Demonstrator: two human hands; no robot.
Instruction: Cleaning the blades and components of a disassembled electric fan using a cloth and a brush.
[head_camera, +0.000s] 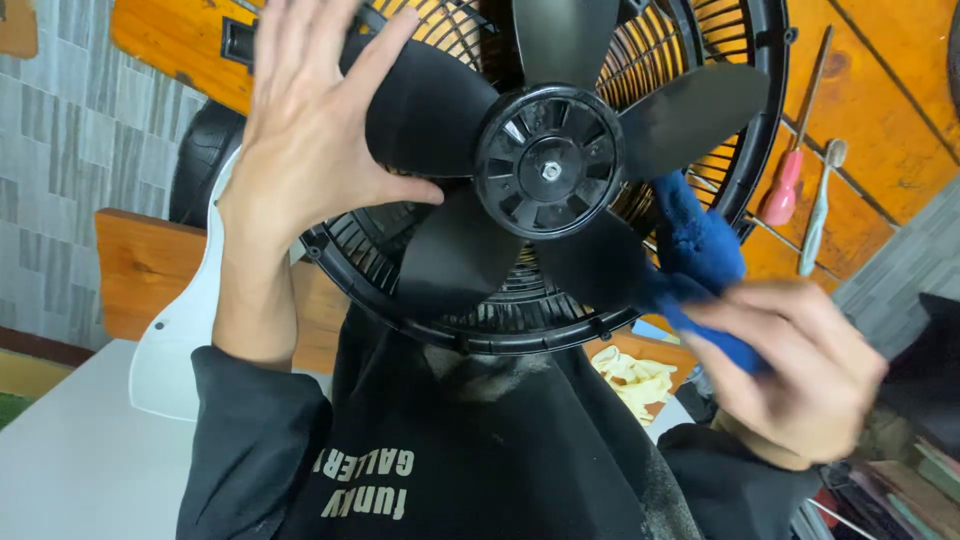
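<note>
A single head-worn camera looks steeply down, very close, onto the black fan (548, 170) held against the wearer's dark sweatshirt (480, 450) (its print reads upside down), with the wooden tabletop (870, 110) beyond.

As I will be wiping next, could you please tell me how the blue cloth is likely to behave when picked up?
The blue cloth looks floppy: it bunches and folds in the right hand. It is probably light, since fingertips alone carry it. It looks fuzzy, so it should drag on the fan blade rather than slip.

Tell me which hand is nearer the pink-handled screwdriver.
Right. The right hand, holding a blue cloth, sits just below the screwdriver; the left hand is across the black fan.
</note>
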